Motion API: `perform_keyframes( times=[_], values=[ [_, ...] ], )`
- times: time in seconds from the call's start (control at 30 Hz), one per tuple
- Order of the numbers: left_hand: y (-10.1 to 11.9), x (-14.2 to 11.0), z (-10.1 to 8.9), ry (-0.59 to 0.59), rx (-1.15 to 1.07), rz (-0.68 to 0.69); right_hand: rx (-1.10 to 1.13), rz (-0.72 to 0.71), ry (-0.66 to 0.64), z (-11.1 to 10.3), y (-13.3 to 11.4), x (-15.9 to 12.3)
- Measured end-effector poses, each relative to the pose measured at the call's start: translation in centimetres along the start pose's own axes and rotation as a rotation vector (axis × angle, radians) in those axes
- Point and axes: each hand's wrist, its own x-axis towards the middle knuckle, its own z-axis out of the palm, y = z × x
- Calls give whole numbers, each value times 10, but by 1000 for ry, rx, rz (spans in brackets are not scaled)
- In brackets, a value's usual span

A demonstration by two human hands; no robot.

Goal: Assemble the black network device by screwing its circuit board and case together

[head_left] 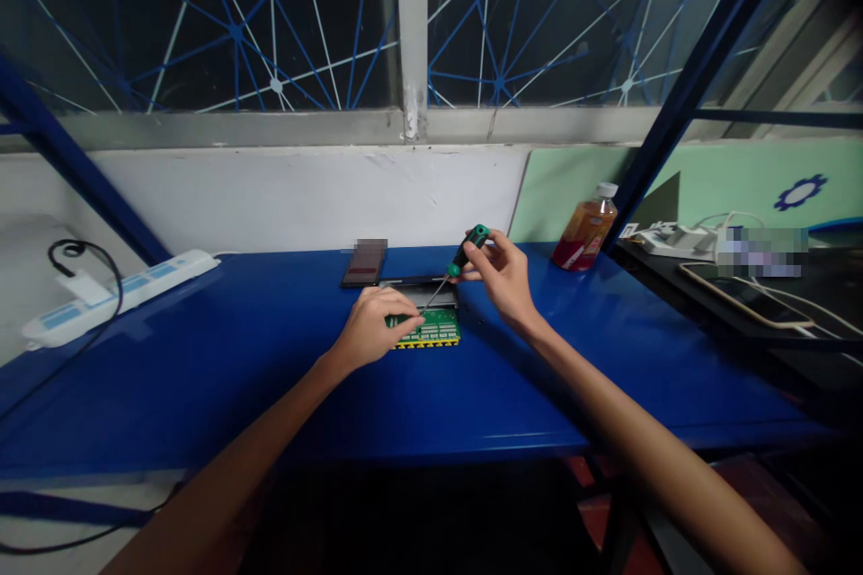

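Around the green-and-black handle of a screwdriver [469,249] are the fingers of my right hand [507,278]. The tool slants down to the left, its thin metal shaft ending by the fingertips of my left hand [374,323]. Those left fingers are pinched together at the tip, over a green circuit board [441,323]. Whatever they hold is too small to make out. Yellow connectors line the board's near edge, and the left hand covers its left part. Directly behind the board lies a dark, flat casing [422,294], partly hidden by the hands.
A phone [365,263] lies behind my left hand on the blue table [270,404]. At the left is a white power strip [128,296] with a black cable. A drink bottle [585,229] stands at the back right. Another phone [745,296] and cables rest on a dark surface farther right.
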Motion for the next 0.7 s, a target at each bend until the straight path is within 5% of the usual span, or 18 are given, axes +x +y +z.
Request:
perform_keyframes(
  times=[0.7],
  values=[
    [12, 7, -12, 66, -364, -224, -132, -95, -56, 21, -23, 13]
  ],
)
